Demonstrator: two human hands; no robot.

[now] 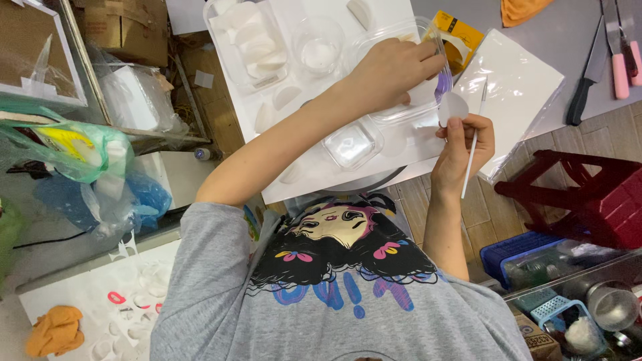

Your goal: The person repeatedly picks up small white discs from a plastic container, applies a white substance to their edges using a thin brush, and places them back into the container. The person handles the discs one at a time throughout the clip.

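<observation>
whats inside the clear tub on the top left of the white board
The clear tub holds a stack of white, rounded flat pieces, overlapping one another. Whatever lies beneath the stack, and how many pieces there are, cannot be seen because the top ones cover them.

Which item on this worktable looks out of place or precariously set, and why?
The clear plastic tray sits tilted, one end lifted under the left hand, while the other clear containers lie flat on the white board. Nothing looks spilled. The right hand holds a thin brush and a white piece.
</observation>
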